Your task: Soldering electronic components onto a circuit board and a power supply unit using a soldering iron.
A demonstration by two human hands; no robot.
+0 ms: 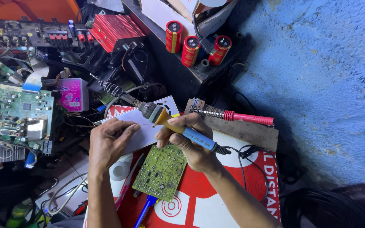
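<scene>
Forearms reach in from the near edge over a cluttered tabletop covered by a red and white printed sheet [208, 207]. Nearest lies a blue-handled tool [143, 211], partly hidden, and just beyond it a small green circuit board [160, 172] rests flat on the sheet, tilted a little, between the two wrists. The right hand [189, 141] is wrapped tight around a soldering iron [191, 136] with a blue and yellow handle, its grip closed on the handle while the metal tip points left and far, over a white panel [148, 131]. The left hand [108, 141] sits just left of it, its grip narrow, thumb and forefinger pinched on a thin strand of solder wire [142, 124] that runs toward the iron's tip. A black cord [243, 154] trails from the iron's handle to the right. Beyond the right hand, a red-handled tool with a coiled spring [233, 115] lies on a brown board [250, 131]. To the far left sits a large green circuit board [17, 112] beside a pink box [72, 93]. Farthest away stand three red capacitors [191, 50] and a red finned metal case [117, 29], with a blue wall [317, 76] on the right.
</scene>
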